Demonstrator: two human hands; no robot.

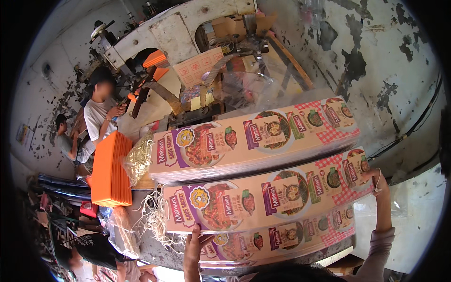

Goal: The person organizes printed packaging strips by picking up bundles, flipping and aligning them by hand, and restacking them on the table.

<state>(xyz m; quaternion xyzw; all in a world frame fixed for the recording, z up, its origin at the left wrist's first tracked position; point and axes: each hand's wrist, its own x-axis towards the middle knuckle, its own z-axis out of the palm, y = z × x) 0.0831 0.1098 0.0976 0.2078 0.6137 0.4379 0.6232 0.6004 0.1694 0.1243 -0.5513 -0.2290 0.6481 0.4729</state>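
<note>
A long printed cardboard panel [256, 195], brown with food pictures and a red checked end, spans the space between my hands. My left hand [193, 246] holds its lower left edge, thumb on top and fingers partly hidden beneath. At its right end my right hand [375, 178] grips the edge, the fingers partly hidden. Beyond it lies a thick stack of matching panels [253, 160], apparently wrapped in clear plastic. Nearer to me, partly covered by the held panel, lies another matching plastic-covered stack [263, 254].
Orange folded pieces [110, 171] stand stacked at the left, beside a clear bag of gold-coloured bits [140, 160]. Pale strings [157, 218] hang over the table edge. A large machine [159, 40] stands behind. One person [98, 117] works back left; another [94, 256] is lower left.
</note>
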